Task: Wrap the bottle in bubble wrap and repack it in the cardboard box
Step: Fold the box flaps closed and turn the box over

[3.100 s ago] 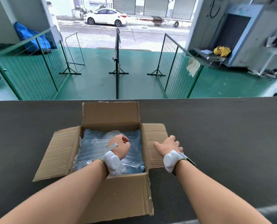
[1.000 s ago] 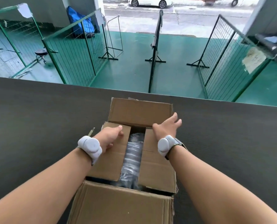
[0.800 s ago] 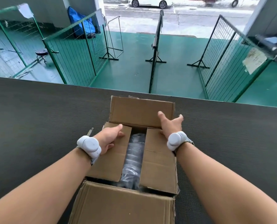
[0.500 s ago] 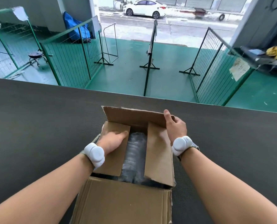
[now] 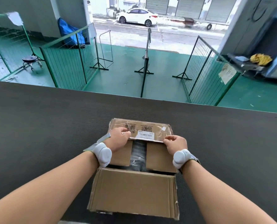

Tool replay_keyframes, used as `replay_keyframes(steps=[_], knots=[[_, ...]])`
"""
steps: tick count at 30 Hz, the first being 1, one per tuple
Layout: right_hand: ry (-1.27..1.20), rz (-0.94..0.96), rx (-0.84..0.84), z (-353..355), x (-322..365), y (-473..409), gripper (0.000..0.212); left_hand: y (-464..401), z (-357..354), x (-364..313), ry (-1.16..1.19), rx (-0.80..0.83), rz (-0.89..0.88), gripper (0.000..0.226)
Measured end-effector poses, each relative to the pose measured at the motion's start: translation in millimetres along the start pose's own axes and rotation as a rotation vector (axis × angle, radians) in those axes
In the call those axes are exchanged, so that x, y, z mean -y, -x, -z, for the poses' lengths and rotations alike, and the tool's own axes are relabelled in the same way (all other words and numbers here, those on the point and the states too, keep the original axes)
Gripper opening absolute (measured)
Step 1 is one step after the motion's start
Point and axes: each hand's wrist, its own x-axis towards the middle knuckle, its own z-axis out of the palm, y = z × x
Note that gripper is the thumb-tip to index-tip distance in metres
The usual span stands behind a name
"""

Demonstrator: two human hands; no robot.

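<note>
Both hands pinch the brown cardboard box's [image 5: 134, 189] labelled far flap [image 5: 144, 130]: left hand [image 5: 119, 139] at nine o'clock, right hand [image 5: 175, 143] at three. Clear bubble wrap [image 5: 138, 153] shows between the side flaps.

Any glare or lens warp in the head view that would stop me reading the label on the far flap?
Head view: daylight glare on the tape over the far flap; the label and its codes are too small and soft to read. Wide-angle warp bows the table edge. Both hands, left hand and right hand, are sharp.

The box's far flap [image 5: 141, 130] carries two QR codes and a white barcode label [image 5: 145, 135], their print too small to read.
</note>
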Motion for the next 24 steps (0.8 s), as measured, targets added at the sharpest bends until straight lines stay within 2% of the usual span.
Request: replay_keyframes(steps=[2, 3, 5, 7, 9, 12, 14, 15, 17, 19, 21, 24], knots=[[-0.005, -0.007, 0.01, 6.7, 1.3, 9.6, 0.011, 0.3, -1.2, 4.1, -0.07, 0.111, 0.036, 0.032], [-0.008, -0.066, -0.026, 19.0, -6.1, 27.6, 0.021, 4.4, -12.7, 2.6, -0.113, 0.169, 0.012, 0.029], [0.048, -0.135, 0.03, 22.3, 0.1, 40.2, 0.051, 0.1, -12.4, 6.5, -0.179, 0.148, -0.001, 0.022], [0.101, -0.274, 0.116, 28.3, -2.5, 55.3, 0.081, -3.7, -13.4, 6.8, -0.231, 0.159, -0.018, 0.028], [0.08, -0.396, 0.25, 31.4, -4.5, 69.7, 0.097, -11.8, -8.0, 7.9, -0.286, 0.178, -0.007, 0.047], [-0.106, -0.524, 0.388, 37.6, -16.2, 88.0, 0.09, -17.9, -3.6, 8.5, -0.37, 0.242, 0.026, 0.078], [-0.162, -0.545, 0.384, 42.6, -19.0, 86.8, 0.104, -20.7, 1.0, 8.7, -0.379, 0.291, 0.048, 0.105], [-0.155, -0.545, 0.39, 47.8, -13.1, 87.1, 0.101, -21.4, 6.0, 7.6, -0.388, 0.309, 0.055, 0.116], [-0.164, -0.526, 0.402, 60.0, -2.0, 83.8, 0.071, -23.1, 13.0, 3.4, -0.424, 0.341, 0.047, 0.129], [-0.236, -0.525, 0.382, 73.7, 10.5, 79.9, 0.063, -22.7, 22.9, -3.7, -0.489, 0.371, 0.017, 0.132], [-0.35, -0.537, 0.345, 77.3, 15.3, 71.1, 0.074, -24.1, 32.8, -11.4, -0.502, 0.398, 0.006, 0.133], [-0.483, -0.521, 0.314, 70.4, 23.2, 62.7, 0.081, -28.3, 41.9, -19.6, -0.452, 0.425, 0.019, 0.114]])
